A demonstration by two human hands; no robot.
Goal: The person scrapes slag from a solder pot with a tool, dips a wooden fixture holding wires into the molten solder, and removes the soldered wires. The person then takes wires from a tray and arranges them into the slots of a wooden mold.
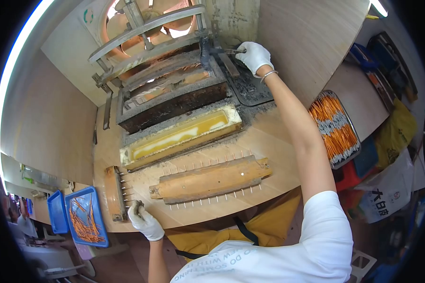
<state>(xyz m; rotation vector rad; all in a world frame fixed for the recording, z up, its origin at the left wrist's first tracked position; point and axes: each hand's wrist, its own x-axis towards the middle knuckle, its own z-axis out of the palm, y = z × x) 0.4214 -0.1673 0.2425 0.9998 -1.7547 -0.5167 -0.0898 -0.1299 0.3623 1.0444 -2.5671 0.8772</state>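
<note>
My right hand [255, 57], in a white glove, is closed on the end of a thin dark metal tool [225, 51] above a black tray [255, 90]. A flat metal strip [229, 66] lies just below the tool; whether they are joined is unclear. Near the front edge of the table, my gloved left hand [145, 221] has its fingers curled, with grey-stained tips. It is beside a short wooden holder [113, 193] with thin metal pins along its right side. Whatever its fingers may hold is hidden.
A metal-framed solder pot [174, 101] stands at the back before a fan [151, 26]. A trough of yellow liquid [182, 134] and a long wooden holder with copper pins [210, 179] lie in front. Trays of orange wires [336, 127] [86, 219] flank the table.
</note>
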